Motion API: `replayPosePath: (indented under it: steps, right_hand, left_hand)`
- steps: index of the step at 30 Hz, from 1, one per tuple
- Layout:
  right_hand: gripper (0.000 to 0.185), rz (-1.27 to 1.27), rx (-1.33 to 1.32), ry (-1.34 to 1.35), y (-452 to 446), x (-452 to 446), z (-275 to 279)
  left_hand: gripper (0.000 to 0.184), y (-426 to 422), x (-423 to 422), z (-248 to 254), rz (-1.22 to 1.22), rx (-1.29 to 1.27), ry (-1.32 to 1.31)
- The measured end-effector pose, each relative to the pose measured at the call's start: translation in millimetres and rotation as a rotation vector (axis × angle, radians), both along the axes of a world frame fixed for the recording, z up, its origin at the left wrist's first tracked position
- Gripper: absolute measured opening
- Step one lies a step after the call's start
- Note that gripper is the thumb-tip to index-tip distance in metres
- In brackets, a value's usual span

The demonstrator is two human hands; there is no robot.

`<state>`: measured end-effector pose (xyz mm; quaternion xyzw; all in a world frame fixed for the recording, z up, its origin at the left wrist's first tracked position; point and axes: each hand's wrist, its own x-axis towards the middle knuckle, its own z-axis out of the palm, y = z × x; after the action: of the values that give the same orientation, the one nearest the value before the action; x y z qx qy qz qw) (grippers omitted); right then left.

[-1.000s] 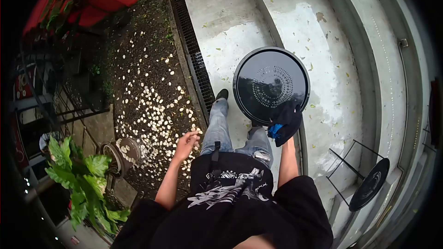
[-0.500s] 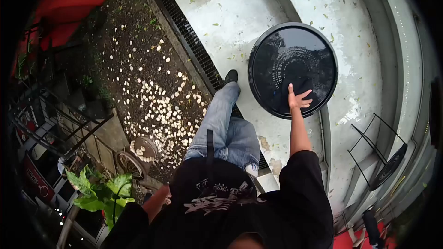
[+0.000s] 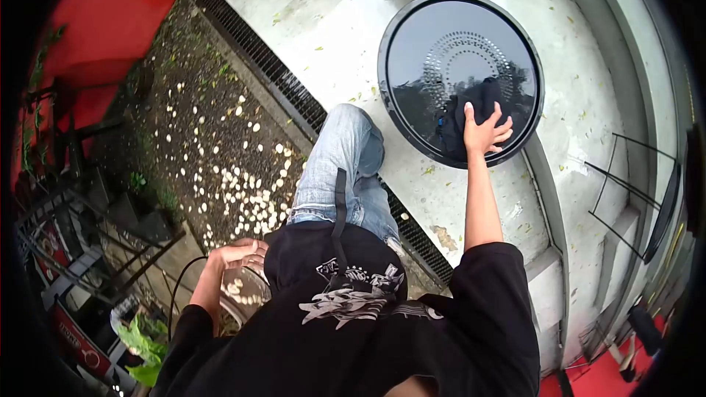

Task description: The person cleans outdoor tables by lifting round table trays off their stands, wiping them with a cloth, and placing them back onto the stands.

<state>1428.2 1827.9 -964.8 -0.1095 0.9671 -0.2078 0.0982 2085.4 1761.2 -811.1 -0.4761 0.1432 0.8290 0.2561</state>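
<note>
A round black table [image 3: 412,51] with a ring of small holes stands on the pale concrete, its top shiny and wet-looking. On its near edge lies a bunched dark cloth [image 3: 454,121] with a bit of blue showing. My right hand [image 3: 487,131] presses on the cloth from above, fingers spread and slightly bent. Off to the lower left, my left hand [image 3: 241,251] hangs beside my waist with its fingers loosely curled together; nothing shows in it.
A metal drain grate [image 3: 276,73] runs between the concrete and a soil bed with white pebbles [image 3: 246,195]. Another black table [image 3: 664,209] with thin legs stands right. Leafy plant [image 3: 143,345] and a pot [image 3: 243,287] are lower left. A person's legs [image 3: 629,360] show lower right.
My right hand has brought the cloth onto the tabletop and moved across it. My left hand has swung back beside my waist. The view has turned and my legs have stepped.
</note>
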Motion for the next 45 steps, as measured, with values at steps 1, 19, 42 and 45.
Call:
replayPosePath:
  steps: [1, 19, 42, 45]
  right_hand:
    - [0.072, 0.005, -0.035, 0.051, 3.1, 6.5, -0.3]
    - [0.084, 0.104, -0.087, -0.154, 42.1, 43.1, 39.4]
    - [0.057, -0.326, 0.088, 0.336, -151.6, -152.0, 3.4]
    - [0.053, 0.038, -0.055, 0.419, -213.0, -123.9, 1.0]
  left_hand:
    - [0.085, 0.4, 2.7, -25.0, -0.016, -0.049, 0.069]
    - [0.036, -86.1, -165.2, -11.5, -0.051, -1.420, 0.098]
    - [0.050, -172.5, -537.8, -151.7, 0.105, -1.747, -0.048]
    - [0.051, -176.0, -536.2, -156.9, 0.106, -1.692, -0.085]
